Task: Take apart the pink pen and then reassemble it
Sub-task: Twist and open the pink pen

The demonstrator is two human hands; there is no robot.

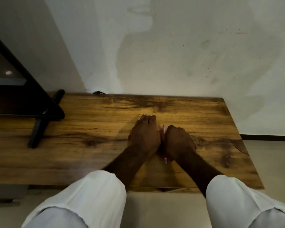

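Note:
The pink pen [165, 160] runs lengthwise between my two hands over the wooden table [89, 129]. Its tip end pokes out below my right hand and a short pink part shows above, between the knuckles. My right hand [179, 142] is curled into a fist around the pen. My left hand [145, 135] presses against it from the left, fingers bent forward; whether those fingers grip the pen is hidden. Most of the pen's body is covered by the hands.
A black monitor [15, 89] on a black stand [38, 129] occupies the table's left. A white wall rises behind the table. The table's right edge [243, 145] and near edge drop to a tiled floor. White sleeves cover my forearms.

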